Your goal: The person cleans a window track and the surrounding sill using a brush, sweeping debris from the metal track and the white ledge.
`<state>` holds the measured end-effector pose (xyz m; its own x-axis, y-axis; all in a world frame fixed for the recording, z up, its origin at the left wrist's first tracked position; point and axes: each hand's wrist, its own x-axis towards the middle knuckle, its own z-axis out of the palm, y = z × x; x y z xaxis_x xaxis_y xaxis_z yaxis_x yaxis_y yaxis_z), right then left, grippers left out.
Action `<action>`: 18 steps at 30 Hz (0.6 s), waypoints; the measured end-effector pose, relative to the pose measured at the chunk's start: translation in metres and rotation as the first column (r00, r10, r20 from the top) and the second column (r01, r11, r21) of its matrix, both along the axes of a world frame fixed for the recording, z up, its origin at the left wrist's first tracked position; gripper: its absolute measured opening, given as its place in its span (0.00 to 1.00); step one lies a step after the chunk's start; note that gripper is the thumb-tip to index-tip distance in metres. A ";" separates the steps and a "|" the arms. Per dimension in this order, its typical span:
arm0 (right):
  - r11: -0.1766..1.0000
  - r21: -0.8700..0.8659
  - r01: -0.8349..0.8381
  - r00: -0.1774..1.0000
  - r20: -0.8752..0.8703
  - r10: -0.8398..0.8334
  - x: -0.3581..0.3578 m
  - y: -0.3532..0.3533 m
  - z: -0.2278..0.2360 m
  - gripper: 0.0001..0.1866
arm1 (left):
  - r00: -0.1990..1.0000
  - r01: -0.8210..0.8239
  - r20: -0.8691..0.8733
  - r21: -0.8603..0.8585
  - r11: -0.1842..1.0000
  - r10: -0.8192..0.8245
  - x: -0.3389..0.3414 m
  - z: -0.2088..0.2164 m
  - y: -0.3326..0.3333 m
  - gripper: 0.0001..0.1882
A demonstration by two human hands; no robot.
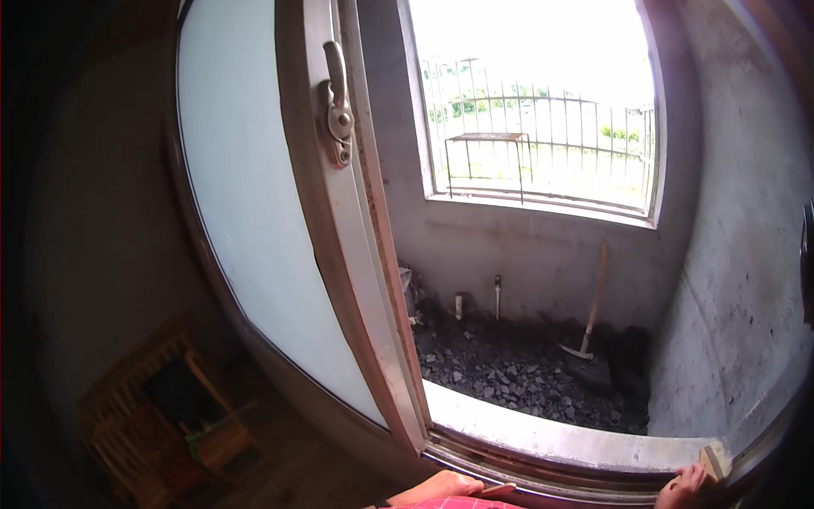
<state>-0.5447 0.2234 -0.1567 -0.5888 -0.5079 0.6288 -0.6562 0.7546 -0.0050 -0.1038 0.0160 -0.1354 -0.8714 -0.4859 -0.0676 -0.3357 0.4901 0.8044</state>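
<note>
At the lower right, my right hand [681, 489] is closed round a small tan brush-like block [710, 464]. The block touches the corner where the pale window sill [560, 443] meets the grey side wall. My left hand [454, 485] lies low in the middle, beside the sliding-window track [526, 479]. Its fingers look curled, and a flat brown piece [497, 490] juts out next to them; its kind is unclear. Between the hands and the left wall stands a framed window sash [373, 280] with a metal latch [339, 119] and a whitish pane [246, 170].
Beyond the sill, broken rubble [500, 377] covers the floor. A pickaxe [596, 297] leans on the far wall near two short pipes [498, 297]. A barred window opening [543, 119] lets in bright light. Wooden furniture [170, 407] stands in the dark lower left.
</note>
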 end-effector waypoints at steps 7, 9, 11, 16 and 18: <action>0.976 -0.190 -0.105 0.983 0.126 0.130 0.002 -0.001 -0.010 0.08 | 0.999 0.005 -0.052 -0.173 0.985 -0.015 -0.002 -0.004 0.003 0.08; 0.981 -0.163 -0.106 0.981 0.147 0.130 0.006 -0.003 -0.004 0.07 | 0.998 -0.032 -0.064 -0.210 0.977 0.019 -0.003 -0.001 0.006 0.06; 0.985 -0.138 -0.104 0.976 0.178 0.128 0.014 -0.001 0.003 0.10 | 0.996 -0.049 -0.079 -0.214 0.976 0.032 -0.004 0.001 0.006 0.06; 0.989 -0.097 -0.107 0.970 0.209 0.126 0.023 0.004 0.014 0.21 | 0.993 -0.067 -0.115 -0.245 0.967 0.040 -0.006 0.006 0.008 0.04; 0.986 -0.103 -0.130 0.966 0.212 0.150 0.028 0.004 0.020 0.26 | 0.993 -0.049 -0.117 -0.220 0.974 0.024 -0.007 0.010 0.008 0.03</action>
<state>-0.5172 0.2279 -0.1368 -0.6439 -0.5435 0.5386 -0.7307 0.6455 -0.2223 -0.1110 0.0242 -0.1253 -0.8486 -0.5092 0.1433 -0.2701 0.6501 0.7102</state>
